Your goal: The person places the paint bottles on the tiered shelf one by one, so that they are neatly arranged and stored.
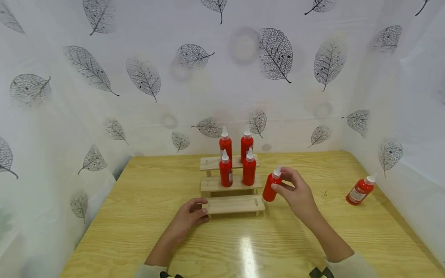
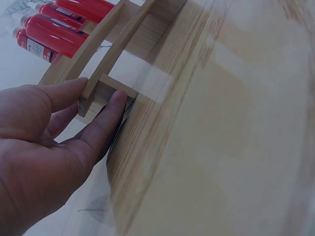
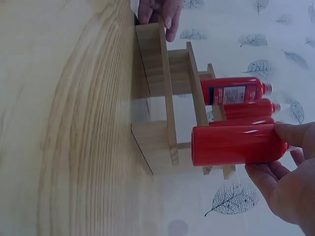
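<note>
A three-step wooden rack (image 1: 233,204) stands on the table, its lowest step bare. My left hand (image 1: 188,217) grips the left end of that step; in the left wrist view the thumb is at the board's edge and a finger touches the leg (image 2: 116,88). Just off the rack's right end, my right hand (image 1: 299,194) pinches a red squeeze bottle (image 1: 269,190) near its white nozzle cap. The right wrist view has this bottle (image 3: 231,145) raised, its base free of the rack. Two similar bottles stand on the middle step and two on the top step.
Another red bottle (image 1: 360,191) is near the table's right edge, away from the rack. The wooden table (image 1: 153,181) is bordered at the back and sides by white leaf-print sheeting (image 1: 215,92).
</note>
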Demonstrator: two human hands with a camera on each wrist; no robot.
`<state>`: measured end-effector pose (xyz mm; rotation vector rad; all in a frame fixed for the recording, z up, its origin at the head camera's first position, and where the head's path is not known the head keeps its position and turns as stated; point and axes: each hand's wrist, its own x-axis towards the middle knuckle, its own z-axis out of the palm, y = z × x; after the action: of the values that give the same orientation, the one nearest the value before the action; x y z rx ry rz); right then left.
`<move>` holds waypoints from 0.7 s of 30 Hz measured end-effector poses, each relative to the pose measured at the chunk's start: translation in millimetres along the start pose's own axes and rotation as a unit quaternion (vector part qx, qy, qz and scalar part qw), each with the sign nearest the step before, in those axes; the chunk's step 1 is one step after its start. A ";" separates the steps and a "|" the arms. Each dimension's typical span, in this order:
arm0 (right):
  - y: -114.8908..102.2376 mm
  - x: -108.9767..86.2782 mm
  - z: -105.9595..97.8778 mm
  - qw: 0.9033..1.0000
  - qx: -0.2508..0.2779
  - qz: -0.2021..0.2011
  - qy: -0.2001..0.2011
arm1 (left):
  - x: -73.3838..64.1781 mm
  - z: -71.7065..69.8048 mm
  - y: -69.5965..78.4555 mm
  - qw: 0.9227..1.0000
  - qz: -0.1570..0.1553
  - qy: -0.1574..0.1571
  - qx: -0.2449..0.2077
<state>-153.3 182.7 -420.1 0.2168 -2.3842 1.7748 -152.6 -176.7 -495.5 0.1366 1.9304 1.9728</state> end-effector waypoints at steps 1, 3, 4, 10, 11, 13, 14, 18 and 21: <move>-0.8 -1.3 5.2 1.000 0.006 0.000 -0.009 | 0.2 -0.1 -0.2 1.000 0.002 -0.001 0.002; -2.9 -3.1 16.0 1.000 0.017 0.002 -0.024 | 0.6 0.0 -0.3 1.000 0.001 0.001 0.003; -4.1 -3.8 21.5 0.999 0.019 0.003 -0.033 | 0.5 0.2 0.0 1.000 0.000 0.002 0.003; -11.0 -0.9 55.9 0.996 0.033 0.003 -0.079 | 0.2 0.8 0.7 1.000 -0.003 0.004 0.000; -12.2 0.3 61.1 0.996 0.034 -0.002 -0.084 | 0.3 0.8 0.5 1.000 -0.002 0.004 0.001; -14.7 2.6 70.2 0.995 0.037 -0.016 -0.092 | 0.3 1.0 0.6 1.000 -0.001 0.004 0.001; -15.8 4.0 74.2 0.994 0.037 -0.023 -0.096 | 0.5 1.1 0.5 1.000 -0.001 0.004 0.001; -18.7 8.0 87.3 0.992 0.039 -0.043 -0.110 | 1.3 1.8 1.1 1.000 -0.004 0.009 -0.002; -20.4 9.0 94.6 0.991 0.039 -0.044 -0.117 | 2.0 2.3 1.5 1.000 -0.008 0.014 -0.003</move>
<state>-161.8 86.0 -425.9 0.5587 -2.4157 1.8962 -154.0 -173.9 -494.3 0.0928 1.9360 1.9812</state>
